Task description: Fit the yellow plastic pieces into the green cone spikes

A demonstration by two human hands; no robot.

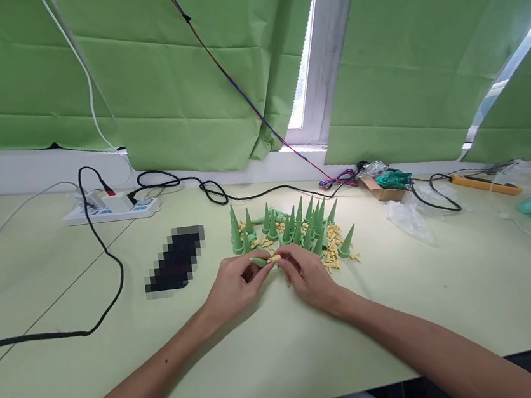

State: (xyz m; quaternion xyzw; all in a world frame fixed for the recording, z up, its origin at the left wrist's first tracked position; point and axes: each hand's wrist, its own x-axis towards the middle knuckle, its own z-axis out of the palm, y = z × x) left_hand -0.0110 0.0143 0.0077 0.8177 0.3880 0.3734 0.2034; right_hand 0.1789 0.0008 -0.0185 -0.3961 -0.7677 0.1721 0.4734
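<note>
My left hand point(241, 278) pinches a green cone point(258, 262) that lies on its side between thumb and fingers. Against the cone's end, the fingertips of my right hand point(306, 273) are closed on a small yellow plastic piece point(275, 258). Both hands meet just in front of a cluster of upright green cones point(318, 218) with round bases. Loose yellow pieces point(333, 256) lie heaped among and to the right of the cones. Whether the held piece sits inside the cone or only touches it, I cannot tell.
A power strip point(144, 209) with plugs lies back left, its black cable point(121, 273) looping over the table. A blurred dark object point(176, 260) lies left of the cones. Toward the back right are a cardboard box point(382, 191), a plastic bag point(409, 219) and a yellow-orange tool point(484, 184).
</note>
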